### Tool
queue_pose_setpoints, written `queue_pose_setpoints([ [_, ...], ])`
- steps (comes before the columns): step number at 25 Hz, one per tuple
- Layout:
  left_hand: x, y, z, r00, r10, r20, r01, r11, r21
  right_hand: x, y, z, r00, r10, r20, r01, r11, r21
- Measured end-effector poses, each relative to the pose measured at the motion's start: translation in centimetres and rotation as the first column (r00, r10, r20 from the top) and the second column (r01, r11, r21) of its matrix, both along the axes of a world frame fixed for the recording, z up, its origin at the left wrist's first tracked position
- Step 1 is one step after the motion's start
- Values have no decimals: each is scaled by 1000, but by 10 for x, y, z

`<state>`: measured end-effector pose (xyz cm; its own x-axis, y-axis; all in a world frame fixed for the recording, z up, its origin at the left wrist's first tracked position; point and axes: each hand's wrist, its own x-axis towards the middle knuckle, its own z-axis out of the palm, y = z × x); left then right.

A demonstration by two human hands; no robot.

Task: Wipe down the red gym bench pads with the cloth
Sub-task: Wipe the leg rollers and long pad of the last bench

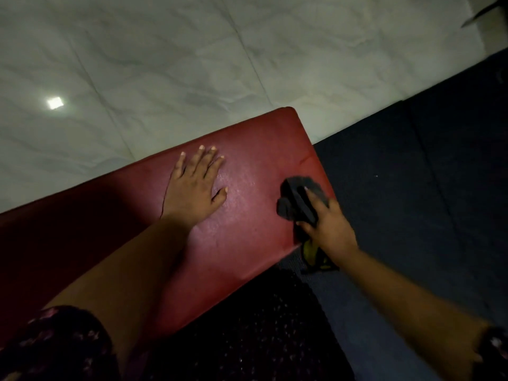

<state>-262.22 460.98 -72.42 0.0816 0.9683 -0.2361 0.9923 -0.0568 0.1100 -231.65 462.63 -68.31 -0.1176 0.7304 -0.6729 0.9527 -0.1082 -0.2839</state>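
At the far left a bright square of light (55, 103) reflects off the pale, veined floor tiles (192, 64) that fill the upper part of the view. Low in the left corner is a dark sleeve with a pink pattern (55, 339), and the bare forearm runs from it up over the red gym bench pad (255, 144). The pad lies slantwise across the middle, its rounded far corner towards the tiles. The left hand (196, 188) rests palm down on top of the pad, its fingers (203, 158) straight and spread, holding nothing.

Below the pad's near edge hangs dark fabric with small pale specks (247, 325).

Further right, at the pad's right-hand end, a bunched dark grey cloth (295, 200) sits against the red surface just by the edge. The right hand (330, 226) grips it, fingers and thumb curled round the bundle, with the hand itself partly over the edge. Just under this hand a yellow and black object (313, 255) shows; what it is cannot be told.

To the right, dark blue floor mats (426, 188) cover the ground, meeting the tiles along a straight line.
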Motion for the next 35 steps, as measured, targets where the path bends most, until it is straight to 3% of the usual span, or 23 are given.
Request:
queue_pose_setpoints([
  [5,-7,-10,6,997,-63,-37,60,995,-84,46,-82,19,975,-83,208,92,995,-37],
  [8,-12,-16,6,995,-77,-62,73,995,-69,52,-71,19,946,-295,137,280,952,122],
  [10,-11,-16,2,995,-69,-70,65,996,-67,47,-48,8,945,-325,42,317,939,137],
  [16,-7,-22,-2,999,-41,10,40,997,65,-29,73,-26,999,46,-13,-40,954,298],
  [21,-6,-20,1,995,-69,-69,75,994,81,-90,158,-33,981,193,16,-188,932,310],
  [23,-4,-17,5,994,-51,-96,57,996,65,-95,173,-38,991,132,-8,-124,949,290],
  [26,15,-4,8,993,92,-80,-85,993,86,-77,181,-57,978,-112,-174,138,980,141],
  [29,46,17,2,995,48,-87,-39,994,103,-35,157,-61,919,-270,-286,288,958,19],
  [35,99,60,-19,989,-130,71,121,986,117,70,20,-24,953,-298,-44,293,950,-106],
])
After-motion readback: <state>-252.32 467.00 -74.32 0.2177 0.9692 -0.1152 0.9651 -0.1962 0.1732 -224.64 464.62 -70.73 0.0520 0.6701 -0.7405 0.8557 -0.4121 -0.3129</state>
